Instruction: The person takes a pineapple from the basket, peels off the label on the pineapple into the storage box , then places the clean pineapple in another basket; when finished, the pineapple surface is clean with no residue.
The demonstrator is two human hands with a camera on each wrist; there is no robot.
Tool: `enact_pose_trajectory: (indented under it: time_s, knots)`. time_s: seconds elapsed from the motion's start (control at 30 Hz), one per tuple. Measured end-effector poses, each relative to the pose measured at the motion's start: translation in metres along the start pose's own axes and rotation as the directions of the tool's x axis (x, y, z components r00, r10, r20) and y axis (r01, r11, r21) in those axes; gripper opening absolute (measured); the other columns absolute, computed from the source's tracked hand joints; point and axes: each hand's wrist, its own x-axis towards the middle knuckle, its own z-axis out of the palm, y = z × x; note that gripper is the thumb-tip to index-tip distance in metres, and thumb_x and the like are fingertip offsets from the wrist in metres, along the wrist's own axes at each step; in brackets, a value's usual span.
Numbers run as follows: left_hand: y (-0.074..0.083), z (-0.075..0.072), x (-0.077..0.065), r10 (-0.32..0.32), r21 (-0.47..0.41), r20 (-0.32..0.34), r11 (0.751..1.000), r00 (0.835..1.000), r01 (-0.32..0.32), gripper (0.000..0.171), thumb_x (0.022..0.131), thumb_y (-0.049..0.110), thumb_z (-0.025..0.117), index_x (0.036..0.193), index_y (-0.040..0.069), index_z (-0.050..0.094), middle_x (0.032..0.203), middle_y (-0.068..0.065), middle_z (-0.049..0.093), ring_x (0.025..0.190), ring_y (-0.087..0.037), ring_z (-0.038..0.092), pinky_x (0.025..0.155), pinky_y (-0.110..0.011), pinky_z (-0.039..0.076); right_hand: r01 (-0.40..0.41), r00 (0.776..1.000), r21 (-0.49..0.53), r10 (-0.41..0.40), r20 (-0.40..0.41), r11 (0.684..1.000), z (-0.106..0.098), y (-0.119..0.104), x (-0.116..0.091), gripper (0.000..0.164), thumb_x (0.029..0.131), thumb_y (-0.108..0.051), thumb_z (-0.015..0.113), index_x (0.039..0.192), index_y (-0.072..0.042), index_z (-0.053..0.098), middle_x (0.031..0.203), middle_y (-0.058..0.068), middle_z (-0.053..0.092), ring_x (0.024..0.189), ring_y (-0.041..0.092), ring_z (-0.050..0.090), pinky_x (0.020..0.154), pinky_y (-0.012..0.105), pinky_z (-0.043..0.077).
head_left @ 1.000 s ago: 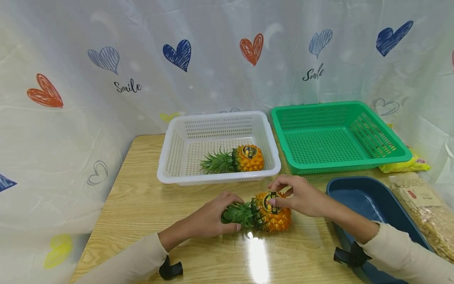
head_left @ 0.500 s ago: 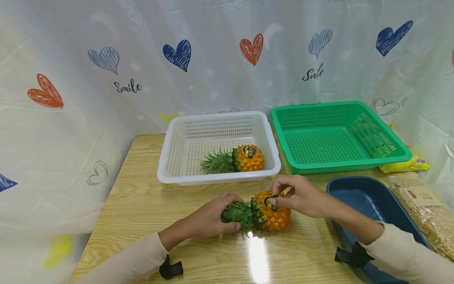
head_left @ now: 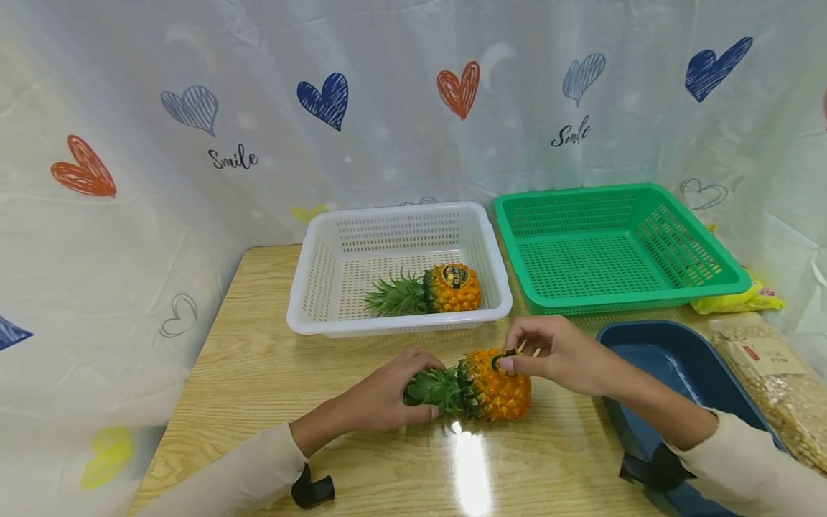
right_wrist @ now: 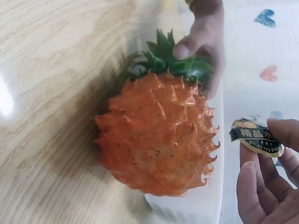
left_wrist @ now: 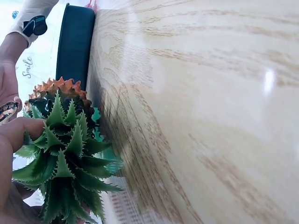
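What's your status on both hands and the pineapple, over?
Left hand gripping the crown. Right hand pinching the label, apart from the pineapple. Pineapple on its side on the table. Nothing visible blocking either hand.

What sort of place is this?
Probably an improvised tabletop recording spot indoors: a wood-grain table, a heart-printed sheet as backdrop, and a black device worn at the right wrist.

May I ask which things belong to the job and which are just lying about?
In use:
pineapple, leaves gripped by left hand
label, pinched by right hand
perhaps white basket with second pineapple

Apparently lying about:
green basket
blue tub
clear bag
yellow packet
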Motion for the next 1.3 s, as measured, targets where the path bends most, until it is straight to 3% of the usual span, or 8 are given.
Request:
enact_pose_trajectory:
  time_s: [0.23, 0.47, 1.03, 1.3]
  knots:
    - [0.001, 0.0, 0.001, -0.005, 0.013, 0.0, 1.0, 1.0, 0.005, 0.054, 0.093, 0.044, 0.069, 0.141, 0.032, 0.047, 0.146, 0.005, 0.043, 0.134, -0.019, 0.048, 0.104, -0.05, 0.046, -0.042, 0.999, -0.011, 0.042, -0.018, 0.999, -0.006, 0.001, -0.008, 0.011, 0.096, -0.018, 0.07, 0.102, -0.01, 0.065, 0.094, 0.007, 0.067, 0.079, 0.019, 0.066, 0.064, 0.031, 0.052]
    - [0.002, 0.0, 0.001, -0.006, 0.025, 0.0, 1.0, 1.0, 0.006, 0.054, 0.093, 0.043, 0.07, 0.141, 0.032, 0.048, 0.146, 0.005, 0.043, 0.135, -0.02, 0.047, 0.104, -0.05, 0.046, -0.02, 1.0, -0.027, 0.02, -0.024, 0.999, -0.015, 0.008, -0.017, 0.01, 0.098, -0.014, 0.066, 0.107, -0.01, 0.069, 0.095, 0.006, 0.069, 0.08, 0.014, 0.067, 0.065, 0.033, 0.054]
    - [0.0, 0.0, 0.0, -0.011, 0.003, -0.001, 1.0, 1.0, 0.011, 0.054, 0.093, 0.041, 0.07, 0.141, 0.03, 0.048, 0.147, 0.004, 0.043, 0.135, -0.021, 0.047, 0.105, -0.05, 0.045, -0.105, 0.99, -0.04, 0.101, -0.1, 0.994, -0.04, 0.02, -0.05, 0.013, 0.1, -0.013, 0.063, 0.111, -0.012, 0.068, 0.093, 0.002, 0.069, 0.074, 0.018, 0.062, 0.06, 0.034, 0.05]
    - [0.001, -0.001, 0.0, -0.017, 0.003, 0.003, 1.0, 1.0, 0.017, 0.055, 0.093, 0.043, 0.07, 0.141, 0.03, 0.048, 0.148, 0.005, 0.043, 0.137, -0.02, 0.046, 0.107, -0.05, 0.044, -0.137, 0.988, -0.042, 0.133, -0.081, 0.99, -0.059, 0.037, -0.071, 0.018, 0.101, -0.009, 0.059, 0.119, -0.011, 0.065, 0.09, 0.001, 0.071, 0.071, 0.022, 0.06, 0.058, 0.034, 0.048]
